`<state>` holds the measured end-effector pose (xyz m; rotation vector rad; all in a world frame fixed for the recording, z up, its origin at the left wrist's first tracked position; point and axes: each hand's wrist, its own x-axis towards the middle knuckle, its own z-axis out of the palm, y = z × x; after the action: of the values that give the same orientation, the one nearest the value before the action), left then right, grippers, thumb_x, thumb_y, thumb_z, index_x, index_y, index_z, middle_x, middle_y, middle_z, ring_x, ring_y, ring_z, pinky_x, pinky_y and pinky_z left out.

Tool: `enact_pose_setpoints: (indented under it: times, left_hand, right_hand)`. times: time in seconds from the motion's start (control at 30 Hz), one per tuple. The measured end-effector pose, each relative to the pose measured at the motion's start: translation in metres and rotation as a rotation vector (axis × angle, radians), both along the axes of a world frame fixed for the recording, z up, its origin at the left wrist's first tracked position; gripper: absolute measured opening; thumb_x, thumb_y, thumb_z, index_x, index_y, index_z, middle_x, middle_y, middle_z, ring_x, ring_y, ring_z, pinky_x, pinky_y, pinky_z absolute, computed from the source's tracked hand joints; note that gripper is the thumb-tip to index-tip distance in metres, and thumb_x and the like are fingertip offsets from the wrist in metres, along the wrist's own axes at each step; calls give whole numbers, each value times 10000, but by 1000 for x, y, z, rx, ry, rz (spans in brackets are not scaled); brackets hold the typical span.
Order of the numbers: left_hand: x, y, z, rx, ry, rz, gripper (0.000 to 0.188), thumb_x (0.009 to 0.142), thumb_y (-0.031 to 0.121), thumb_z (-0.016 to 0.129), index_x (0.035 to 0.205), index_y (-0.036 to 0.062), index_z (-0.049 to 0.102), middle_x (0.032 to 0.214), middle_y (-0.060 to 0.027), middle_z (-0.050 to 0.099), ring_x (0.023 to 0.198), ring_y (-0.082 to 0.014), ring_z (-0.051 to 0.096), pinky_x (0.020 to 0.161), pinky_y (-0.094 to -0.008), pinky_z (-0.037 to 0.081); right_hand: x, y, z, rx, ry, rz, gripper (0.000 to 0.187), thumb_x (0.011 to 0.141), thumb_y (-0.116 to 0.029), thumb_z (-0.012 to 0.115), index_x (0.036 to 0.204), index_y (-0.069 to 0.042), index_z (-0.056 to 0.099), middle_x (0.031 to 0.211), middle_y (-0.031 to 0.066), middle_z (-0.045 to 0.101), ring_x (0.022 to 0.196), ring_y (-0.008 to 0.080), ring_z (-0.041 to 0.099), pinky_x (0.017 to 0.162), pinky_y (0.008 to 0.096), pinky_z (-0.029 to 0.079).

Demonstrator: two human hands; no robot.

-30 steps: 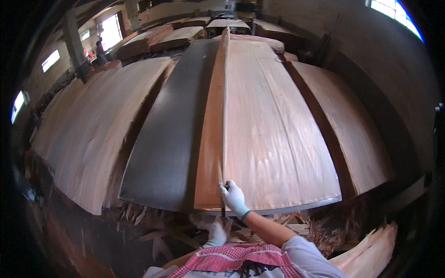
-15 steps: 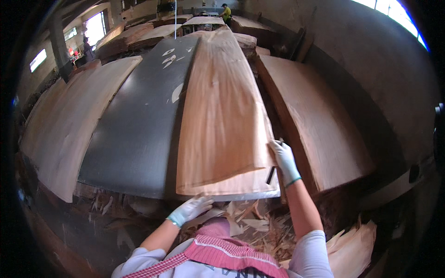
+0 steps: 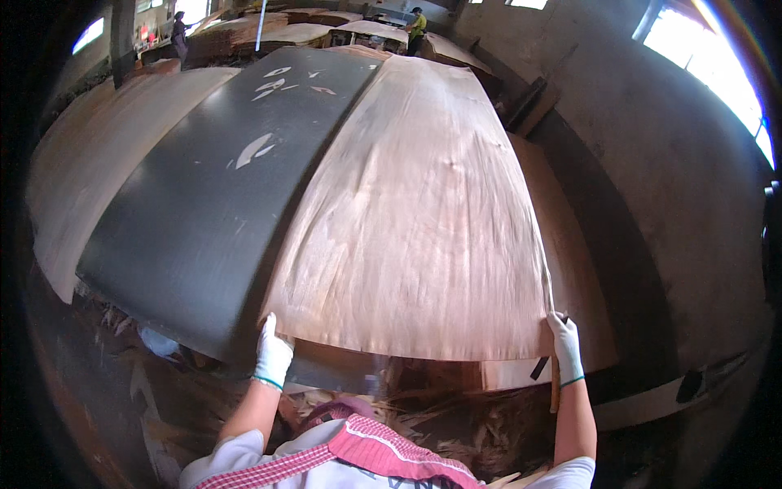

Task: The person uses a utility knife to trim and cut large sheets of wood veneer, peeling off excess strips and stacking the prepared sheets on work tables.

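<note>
A long, pale brown wood veneer sheet point(image 3: 423, 228) stretches away in front of me, its surface rippled and its near edge lifted. My left hand point(image 3: 274, 356), in a white glove, is closed on the near left corner. At the near right corner my gloved right hand point(image 3: 567, 346) grips the sheet's edge. A narrow dark strip point(image 3: 539, 368) shows beside the right hand, and a small dark tip pokes out above its fingers; whether they belong to one tool I cannot tell. Under the near edge, part of a lower pale sheet point(image 3: 513, 375) shows.
Left of the sheet lies a dark, smooth panel point(image 3: 187, 204) with several veneer scraps point(image 3: 252, 150) on it. Veneer stacks flank both sides, left point(image 3: 81, 171) and right point(image 3: 578, 269). Torn scraps litter the floor near me. Two people point(image 3: 417, 31) stand far off.
The veneer sheet, folded over at its near end before, is now spread wider and flatter. My left hand went from below the edge to gripping its left corner; my right hand moved right and nearer.
</note>
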<state>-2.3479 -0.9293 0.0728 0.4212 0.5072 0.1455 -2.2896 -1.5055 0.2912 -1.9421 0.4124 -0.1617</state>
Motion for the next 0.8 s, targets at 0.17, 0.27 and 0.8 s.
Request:
enact_pose_setpoints:
  times: [0.17,0.27,0.8]
  left_hand:
    - [42,-90,-35,149,230,87,273,858,378,687,1025,175,613,1023,21,621,913,-128,564,710,-291,479]
    - [59,-147,-47,45,114,98,353,881,422,652,1102,153,597,1079,-2,611,978,-173,562,852,-338,477]
    - [154,-434,-184,200,137,302,252,846,124,669,1089,91,608,1038,-67,632,946,-211,622,809,-385,530]
  right_hand:
    - [18,-86,-13,-54,-70,-13,205,932,-227,620,875,-34,662,776,-55,581,678,44,484,625,224,409]
    - [27,-178,-44,-126,-121,-19,191,933,-209,613,832,-52,654,741,-74,551,660,37,464,599,226,385]
    - [92,-579,-218,-262,-113,23,176,889,-155,640,765,-34,609,677,-43,531,614,58,444,545,255,364]
